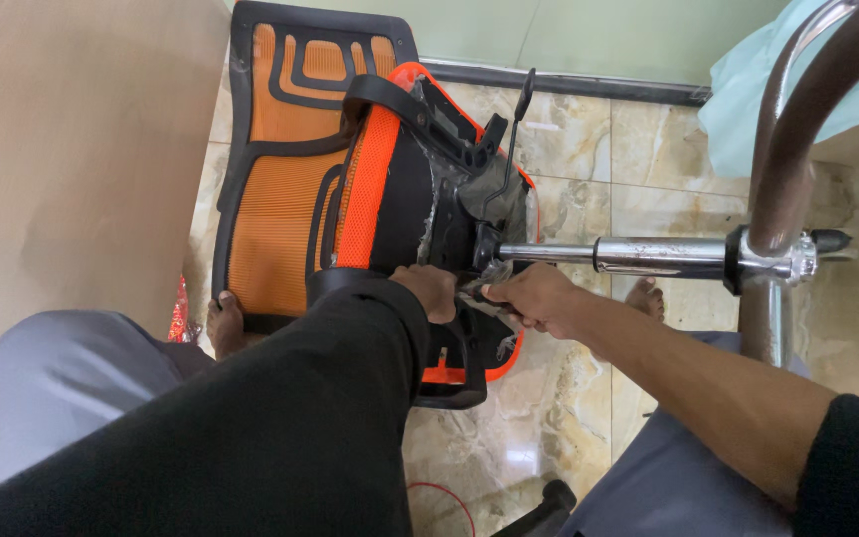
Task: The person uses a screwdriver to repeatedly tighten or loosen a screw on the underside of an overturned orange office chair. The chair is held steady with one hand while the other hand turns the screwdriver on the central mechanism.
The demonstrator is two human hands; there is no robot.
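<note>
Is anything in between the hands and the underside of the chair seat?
Nothing visible. The left hand and the right hand both rest right on the seat's underside, beside the chrome post. What the fingers pinch is too small to tell.

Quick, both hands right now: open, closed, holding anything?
Left hand: curled against the underside of the chair seat; grip cannot be told.
Right hand: closed beside the chrome gas cylinder; contents hidden.

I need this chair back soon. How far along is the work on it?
Done: the chrome cylinder sits in the mechanism under the orange seat, and the base is on it. In hand: both hands, left and right, work at that joint. Left: the chair lies on its side.
</note>
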